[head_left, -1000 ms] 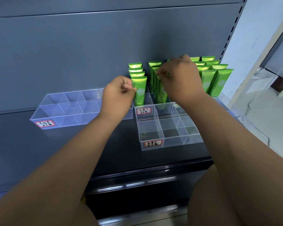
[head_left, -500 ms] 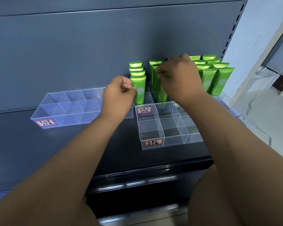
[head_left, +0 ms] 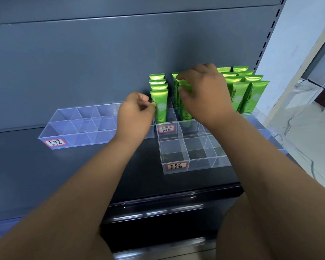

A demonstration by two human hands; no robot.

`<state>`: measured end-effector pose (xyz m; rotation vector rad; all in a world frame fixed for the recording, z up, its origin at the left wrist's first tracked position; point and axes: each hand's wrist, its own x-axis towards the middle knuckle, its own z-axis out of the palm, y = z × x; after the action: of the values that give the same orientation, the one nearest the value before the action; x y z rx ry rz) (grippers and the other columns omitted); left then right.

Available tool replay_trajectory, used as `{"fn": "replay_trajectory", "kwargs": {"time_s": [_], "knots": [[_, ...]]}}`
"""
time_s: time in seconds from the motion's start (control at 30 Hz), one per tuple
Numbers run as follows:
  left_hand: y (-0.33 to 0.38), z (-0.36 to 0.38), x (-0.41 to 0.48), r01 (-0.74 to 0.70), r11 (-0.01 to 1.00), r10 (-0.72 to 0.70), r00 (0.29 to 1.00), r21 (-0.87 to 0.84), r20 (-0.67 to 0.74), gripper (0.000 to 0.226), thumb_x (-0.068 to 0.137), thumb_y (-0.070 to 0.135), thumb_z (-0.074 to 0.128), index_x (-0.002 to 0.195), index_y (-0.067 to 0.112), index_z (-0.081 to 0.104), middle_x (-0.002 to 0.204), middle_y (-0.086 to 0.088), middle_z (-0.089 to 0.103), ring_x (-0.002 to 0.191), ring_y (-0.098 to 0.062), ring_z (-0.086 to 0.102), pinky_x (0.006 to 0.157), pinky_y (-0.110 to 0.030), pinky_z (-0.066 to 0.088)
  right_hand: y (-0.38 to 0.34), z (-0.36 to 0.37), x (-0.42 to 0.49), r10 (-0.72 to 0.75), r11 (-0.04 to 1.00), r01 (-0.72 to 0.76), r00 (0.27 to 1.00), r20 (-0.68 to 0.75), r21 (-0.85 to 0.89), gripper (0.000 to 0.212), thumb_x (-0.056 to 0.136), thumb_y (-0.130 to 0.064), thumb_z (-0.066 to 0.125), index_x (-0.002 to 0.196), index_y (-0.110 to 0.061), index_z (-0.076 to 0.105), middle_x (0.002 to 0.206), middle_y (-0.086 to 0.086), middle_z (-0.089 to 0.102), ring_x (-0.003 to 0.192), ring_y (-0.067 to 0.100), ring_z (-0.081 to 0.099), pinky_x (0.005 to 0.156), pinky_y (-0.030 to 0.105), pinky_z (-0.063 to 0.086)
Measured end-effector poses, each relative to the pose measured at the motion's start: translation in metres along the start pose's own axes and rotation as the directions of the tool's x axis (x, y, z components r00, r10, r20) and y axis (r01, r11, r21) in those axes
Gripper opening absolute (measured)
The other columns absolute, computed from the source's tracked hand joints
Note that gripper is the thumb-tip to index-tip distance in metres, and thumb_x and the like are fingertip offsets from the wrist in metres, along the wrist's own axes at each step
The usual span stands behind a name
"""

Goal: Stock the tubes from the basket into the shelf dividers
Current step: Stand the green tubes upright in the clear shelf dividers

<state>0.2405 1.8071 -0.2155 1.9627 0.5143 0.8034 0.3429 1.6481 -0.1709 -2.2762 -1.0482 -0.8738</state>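
Several green tubes stand upright in clear dividers at the back of the dark shelf. My left hand [head_left: 136,114] has curled fingers and its thumb touches the left edge of the front tube [head_left: 160,105] of the left row. My right hand [head_left: 204,91] pinches the top of a tube [head_left: 185,102] in the middle row, which stands in the clear divider box [head_left: 174,167]. More tubes [head_left: 251,96] stand to the right, partly hidden by my right hand. No basket is in view.
A second clear divider box [head_left: 79,128] with a red-bordered label sits to the left. The shelf's grey back panel rises behind the tubes. The shelf's front edge [head_left: 167,199] has a clear strip. A white wall and tiled floor lie to the right.
Both hands stay nearly in place. My right hand has shifted slightly on the middle-row tube top; my left hand remains beside the front left tube.
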Motion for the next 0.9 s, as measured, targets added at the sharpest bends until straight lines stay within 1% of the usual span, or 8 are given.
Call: {"fn": "replay_trajectory", "kwargs": {"time_s": [0.1, 0.27, 0.37, 0.43, 0.53, 0.67, 0.8, 0.9], "knots": [[0.005, -0.01, -0.005, -0.011, 0.99, 0.019, 0.998, 0.139, -0.054, 0.021, 0.097, 0.031, 0.064, 0.109, 0.014, 0.06, 0.102, 0.004, 0.068, 0.1, -0.021, 0.064, 0.088, -0.037, 0.053, -0.011, -0.002, -0.002, -0.031, 0.999, 0.031, 1.0, 0.005, 0.013, 0.032, 0.089, -0.03, 0.056, 0.11, -0.013, 0.072, 0.106, 0.009, 0.069, 0.099, 0.036, 0.06, 0.08, 0.045, 0.051], [0.013, -0.037, -0.021, -0.068, 0.906, 0.088, 0.996, 0.417, -0.028, 0.05, 0.101, 0.045, 0.055, 0.136, 0.01, 0.052, 0.136, -0.01, 0.059, 0.124, -0.031, 0.053, 0.095, -0.035, 0.042, -0.042, -0.001, -0.014, -0.097, 0.993, 0.092, 0.993, 0.064, 0.076, 0.048, 0.099, -0.037, 0.047, 0.136, -0.009, 0.059, 0.137, 0.01, 0.062, 0.13, 0.032, 0.053, 0.11, 0.047, 0.041], [0.016, -0.064, -0.035, -0.155, 0.782, 0.202, 0.979, 0.604, -0.01, 0.056, 0.102, 0.049, 0.05, 0.139, 0.007, 0.049, 0.142, -0.013, 0.055, 0.131, -0.036, 0.049, 0.107, -0.046, 0.041, -0.069, -0.006, -0.026, -0.089, 0.992, 0.075, 0.985, 0.146, 0.102, 0.053, 0.102, -0.04, 0.042, 0.145, -0.011, 0.051, 0.149, 0.007, 0.053, 0.143, 0.029, 0.042, 0.119, 0.048, 0.031], [0.017, -0.09, -0.047, -0.154, 0.68, 0.244, 0.97, 0.717, -0.023, 0.064, 0.1, 0.054, 0.042, 0.143, 0.007, 0.047, 0.151, -0.014, 0.049, 0.141, -0.037, 0.042, 0.115, -0.051, 0.036, -0.093, -0.011, -0.032, -0.089, 0.987, 0.064, 0.982, 0.169, 0.148, 0.055, 0.103, -0.041, 0.04, 0.149, -0.012, 0.047, 0.153, 0.005, 0.049, 0.147, 0.026, 0.037, 0.122, 0.047, 0.027], [0.018, -0.141, -0.077, -0.047, 0.594, 0.227, 0.968, 0.803, -0.111, 0.072, 0.098, 0.061, 0.033, 0.147, 0.009, 0.045, 0.158, -0.012, 0.042, 0.149, -0.035, 0.033, 0.119, -0.054, 0.03, -0.14, -0.02, -0.04, -0.124, 0.974, 0.077, 0.968, 0.216, 0.211, 0.06, 0.104, -0.046, 0.033, 0.154, -0.015, 0.039, 0.159, 0.002, 0.041, 0.151, 0.022, 0.029, 0.124, 0.047, 0.024], [0.003, -0.227, -0.141, 0.129, 0.509, 0.23, 0.932, 0.851, -0.279, 0.069, 0.099, 0.059, 0.039, 0.147, 0.01, 0.048, 0.159, -0.01, 0.041, 0.15, -0.033, 0.033, 0.119, -0.054, 0.029, -0.226, -0.034, -0.051, -0.278, 0.927, 0.193, 0.929, 0.244, 0.323, 0.061, 0.104, -0.049, 0.03, 0.157, -0.018, 0.033, 0.162, -0.003, 0.035, 0.153, 0.018, 0.022, 0.125, 0.044, 0.02], [-0.022, -0.307, -0.231, 0.364, 0.442, 0.119, 0.882, 0.82, -0.456, 0.073, 0.096, 0.06, 0.038, 0.148, 0.009, 0.048, 0.16, -0.011, 0.041, 0.15, -0.034, 0.032, 0.119, -0.056, 0.029, -0.331, -0.041, -0.078, -0.468, 0.81, 0.311, 0.853, 0.229, 0.498, 0.061, 0.103, -0.048, 0.029, 0.157, -0.019, 0.033, 0.163, -0.003, 0.032, 0.154, 0.016, 0.019, 0.125, 0.043, 0.02], [-0.039, -0.361, -0.303, 0.555, 0.35, -0.001, 0.806, 0.755, -0.592, 0.077, 0.096, 0.062, 0.032, 0.15, 0.009, 0.045, 0.161, -0.01, 0.039, 0.151, -0.033, 0.03, 0.121, -0.055, 0.027, -0.418, -0.041, -0.114, -0.593, 0.692, 0.364, 0.779, 0.204, 0.624, 0.064, 0.101, -0.049, 0.024, 0.156, -0.018, 0.035, 0.162, -0.001, 0.035, 0.153, 0.02, 0.022, 0.125, 0.045, 0.019]]}}
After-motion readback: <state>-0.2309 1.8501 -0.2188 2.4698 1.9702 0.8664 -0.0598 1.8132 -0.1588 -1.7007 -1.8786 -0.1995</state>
